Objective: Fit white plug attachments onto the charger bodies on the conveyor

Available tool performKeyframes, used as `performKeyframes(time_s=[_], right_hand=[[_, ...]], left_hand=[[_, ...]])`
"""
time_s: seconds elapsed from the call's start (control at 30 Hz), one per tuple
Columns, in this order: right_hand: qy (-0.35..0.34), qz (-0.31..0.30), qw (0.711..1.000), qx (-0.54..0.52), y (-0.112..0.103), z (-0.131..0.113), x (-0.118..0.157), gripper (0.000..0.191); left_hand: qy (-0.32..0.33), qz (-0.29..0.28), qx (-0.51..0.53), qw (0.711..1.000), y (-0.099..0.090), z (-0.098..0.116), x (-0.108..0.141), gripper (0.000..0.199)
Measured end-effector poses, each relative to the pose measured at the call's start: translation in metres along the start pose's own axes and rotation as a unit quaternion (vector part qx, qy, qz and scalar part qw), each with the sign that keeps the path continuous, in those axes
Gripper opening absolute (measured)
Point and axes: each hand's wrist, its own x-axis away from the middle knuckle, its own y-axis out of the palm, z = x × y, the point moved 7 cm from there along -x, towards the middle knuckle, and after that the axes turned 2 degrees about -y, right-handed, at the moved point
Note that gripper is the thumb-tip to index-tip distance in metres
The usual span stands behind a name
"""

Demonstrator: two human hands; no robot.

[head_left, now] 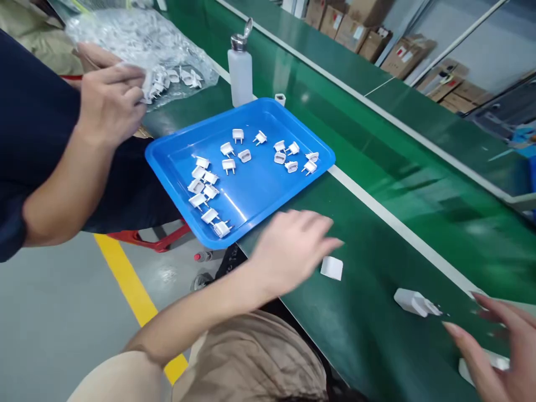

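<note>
My left hand [288, 251], slightly blurred, hovers over the green table between the blue tray [157, 159] and a white charger block [332, 268]. Its fingers are stretched out and nothing shows in them. At the lower right, my right hand [498, 340] has thumb and forefinger spread, just beside a white charger [412, 302] whose two pins point towards it. Another white piece [465, 369] lies partly hidden behind that hand. Several white two-pin plug heads [229, 165] are scattered in the tray, at its left side, middle and right.
At left, a co-worker's hand [106, 100] holds something white near a clear bag [125, 33] of plug parts. A pump bottle [240, 75] and a small white piece [280, 99] stand behind the tray. A raised green ledge [377, 128] runs along the table's far side.
</note>
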Motion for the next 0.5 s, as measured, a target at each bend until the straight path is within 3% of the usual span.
performKeyframes(time_s=[0.1,0.17,0.23,0.37,0.5], right_hand=[[-0.034,-0.083,0.994,-0.060,0.017,-0.041,-0.007,0.057],[-0.076,-0.103,0.984,-0.123,0.034,-0.071,-0.015,0.051],[-0.116,-0.084,0.974,-0.177,0.053,-0.093,-0.020,0.039],[-0.127,-0.023,0.962,-0.243,0.091,-0.100,-0.014,0.028],[-0.047,-0.028,0.960,-0.274,0.113,-0.079,-0.002,0.044]], left_hand=[[-0.094,0.024,-0.178,0.979,-0.062,-0.073,0.040,0.042],[-0.074,-0.001,-0.247,0.966,-0.078,-0.105,0.060,0.052],[-0.043,-0.017,-0.228,0.972,-0.080,-0.121,0.069,0.050],[-0.080,-0.019,-0.185,0.979,-0.084,-0.117,0.064,0.037],[-0.202,0.060,-0.146,0.967,-0.090,-0.081,0.049,0.026]])
